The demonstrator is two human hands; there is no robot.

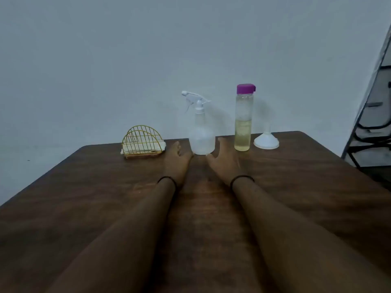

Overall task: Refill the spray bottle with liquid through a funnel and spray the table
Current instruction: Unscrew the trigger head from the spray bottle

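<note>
Your left hand [176, 158] lies on the table [306, 187] with fingers extended toward the far edge, released, gripping nothing; its fingertips sit just left of the spray bottle's base. Your right hand [223, 159] mirrors it on the other side, fingers straight and relaxed, thumb pointing inward near the bottle's foot; whether the thumb touches the bottle cannot be told. Each wrist carries a thin dark band. Both forearms run across the dark wood-grain tabletop toward the camera.

The spray bottle [201, 132] stands upright between your two hands, near the far edge of the table. Body translucent and whitish, white trigger head in place, nozzle pointing left. Fill level is not readable through the cloudy wall.

Just right of your right hand stands a tall clear bottle [243, 123] with a purple cap [245, 89], closed, holding pale yellow liquid up to roughly half its height. Beside it, further right, a white funnel [266, 140] rests wide mouth down, spout up.

Left of your left hand sits a gold wire napkin holder [142, 142] with white napkins in it. A plain pale wall lies behind the table; a dark metal frame [372, 123] shows at the right edge.
</note>
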